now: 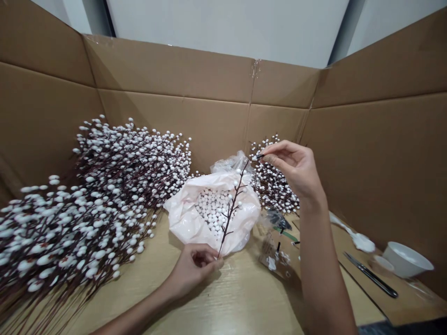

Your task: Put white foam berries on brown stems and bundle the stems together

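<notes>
My left hand pinches the bottom end of a thin dark-brown artificial berry twig, which stands tilted up to the right. A few white berries sit on its side shoots, while other shoots are bare. Above and right of its tip, my right hand is closed in a pinch on a small dark thing whose kind I cannot make out. Behind the twig lies an open white plastic bag full of loose white berries.
Bundles of white-berried branches fill the left side, with another bundle behind my right hand. At right are tweezers, a white bowl and a white spoon. Cardboard walls enclose the table.
</notes>
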A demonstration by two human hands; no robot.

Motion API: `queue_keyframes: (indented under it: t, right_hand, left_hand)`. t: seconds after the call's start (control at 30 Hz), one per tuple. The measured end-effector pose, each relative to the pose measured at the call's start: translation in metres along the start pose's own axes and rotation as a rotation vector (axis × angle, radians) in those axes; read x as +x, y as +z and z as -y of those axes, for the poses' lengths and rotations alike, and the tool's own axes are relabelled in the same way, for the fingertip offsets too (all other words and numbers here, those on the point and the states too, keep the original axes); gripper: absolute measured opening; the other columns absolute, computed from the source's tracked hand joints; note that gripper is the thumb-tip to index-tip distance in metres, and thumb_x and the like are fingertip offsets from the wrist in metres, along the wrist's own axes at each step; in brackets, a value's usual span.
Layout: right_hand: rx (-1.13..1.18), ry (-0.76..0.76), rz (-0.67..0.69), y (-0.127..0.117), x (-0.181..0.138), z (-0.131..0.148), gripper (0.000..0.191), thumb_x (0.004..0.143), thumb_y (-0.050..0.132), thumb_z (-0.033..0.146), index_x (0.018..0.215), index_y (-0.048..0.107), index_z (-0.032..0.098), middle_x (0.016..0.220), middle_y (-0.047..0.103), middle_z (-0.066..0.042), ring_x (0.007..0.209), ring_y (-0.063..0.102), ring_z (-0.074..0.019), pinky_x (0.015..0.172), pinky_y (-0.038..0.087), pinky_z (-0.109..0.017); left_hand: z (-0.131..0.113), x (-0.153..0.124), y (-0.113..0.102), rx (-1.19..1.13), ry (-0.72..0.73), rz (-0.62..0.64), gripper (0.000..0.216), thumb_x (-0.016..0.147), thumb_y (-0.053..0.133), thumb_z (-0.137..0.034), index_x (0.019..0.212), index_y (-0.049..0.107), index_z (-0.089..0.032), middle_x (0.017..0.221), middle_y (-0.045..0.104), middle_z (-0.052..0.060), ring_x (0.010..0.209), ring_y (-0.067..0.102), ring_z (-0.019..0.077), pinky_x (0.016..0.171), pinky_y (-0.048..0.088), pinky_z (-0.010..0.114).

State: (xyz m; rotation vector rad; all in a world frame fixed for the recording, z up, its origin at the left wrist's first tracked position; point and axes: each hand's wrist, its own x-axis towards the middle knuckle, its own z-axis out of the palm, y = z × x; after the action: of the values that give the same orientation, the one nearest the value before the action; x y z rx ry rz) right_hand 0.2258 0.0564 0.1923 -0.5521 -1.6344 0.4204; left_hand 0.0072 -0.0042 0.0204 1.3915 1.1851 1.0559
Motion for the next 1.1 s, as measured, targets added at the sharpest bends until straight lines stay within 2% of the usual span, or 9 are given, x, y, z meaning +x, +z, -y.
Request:
queue_keyframes:
  t: [0.43,0.77,1.1]
  right_hand:
    - [-0.033,0.015,0.005,0.0,0.0014,-0.0005,0.015,0.07,0.069,0.032,0.071,0.062,0.019,0.071,0.06,-0.001,0.066,0.056,-0.0127,0.062,0.049,-0.028]
    - [-0.067,0.015,0.01,0.0013,0.0019,0.0009,0.018,0.07,0.07,0.035,0.07,0.061,0.019,0.072,0.061,-0.002,0.067,0.057,-0.013,0.062,0.048,-0.028]
    - [-0.125,0.005,0.005,-0.0017,0.0012,0.0017,0.013,0.07,0.068,0.03,0.069,0.063,0.019,0.071,0.062,-0.001,0.068,0.056,-0.0135,0.063,0.046,-0.029]
  left_hand:
    - [-0.002,-0.0015,0.0012,-0.004,-0.009,-0.017,0.026,0.05,0.074,-0.033,0.058,0.068,-0.009,0.048,0.057,0.002,0.045,0.043,0.0081,0.045,0.029,0.021]
    - [-0.0038,-0.0013,0.002,-0.019,-0.033,-0.031,0.029,0.047,0.075,-0.036,0.058,0.068,-0.009,0.046,0.057,0.002,0.044,0.042,0.0079,0.043,0.027,0.02]
    - [-0.004,-0.0004,0.0019,-0.01,-0.021,-0.044,0.025,0.046,0.074,-0.033,0.057,0.07,-0.011,0.045,0.056,0.001,0.042,0.041,0.008,0.043,0.028,0.021]
